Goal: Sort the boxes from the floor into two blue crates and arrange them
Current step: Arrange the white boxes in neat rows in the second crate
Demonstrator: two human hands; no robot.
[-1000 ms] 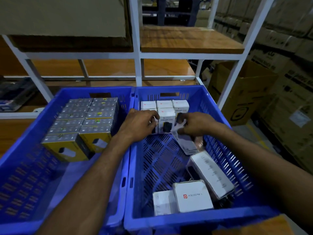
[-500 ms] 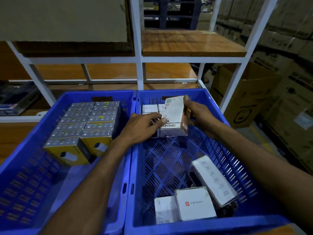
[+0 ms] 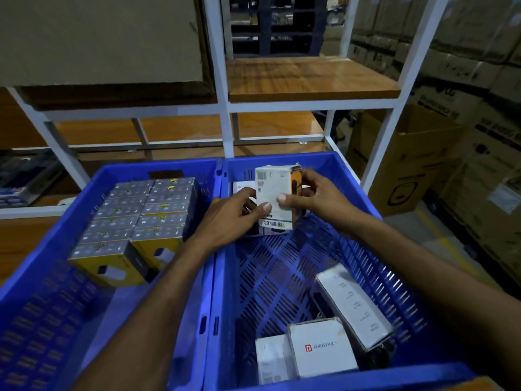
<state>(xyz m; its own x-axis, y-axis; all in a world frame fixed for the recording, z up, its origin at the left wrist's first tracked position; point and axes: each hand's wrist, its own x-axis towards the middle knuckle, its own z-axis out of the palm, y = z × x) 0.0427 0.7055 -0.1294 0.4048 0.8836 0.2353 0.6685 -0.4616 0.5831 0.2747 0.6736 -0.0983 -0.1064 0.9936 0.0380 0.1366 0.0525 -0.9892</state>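
Two blue crates stand side by side. The left crate (image 3: 42,266) holds two neat rows of yellow-and-grey boxes (image 3: 146,215) at its far end. In the right crate (image 3: 352,170) a white Portronics box (image 3: 275,193) stands upright at the far end, held between both hands. My right hand (image 3: 315,198) grips its right side and face. My left hand (image 3: 234,218) holds its lower left edge. More white boxes (image 3: 242,184) stand behind it, mostly hidden. Three loose white boxes (image 3: 324,345) lie at the near right corner.
A white metal rack with wooden shelves (image 3: 310,77) rises just behind the crates, with a large cardboard box (image 3: 98,38) on its left shelf. An open carton (image 3: 403,159) and stacked cartons (image 3: 479,66) stand to the right. The perforated crate floor (image 3: 270,277) shows between the boxes.
My right hand picked a white box from the crate floor, raised it and turned it upright at the far end; my left hand shifted from the stacked boxes onto it.
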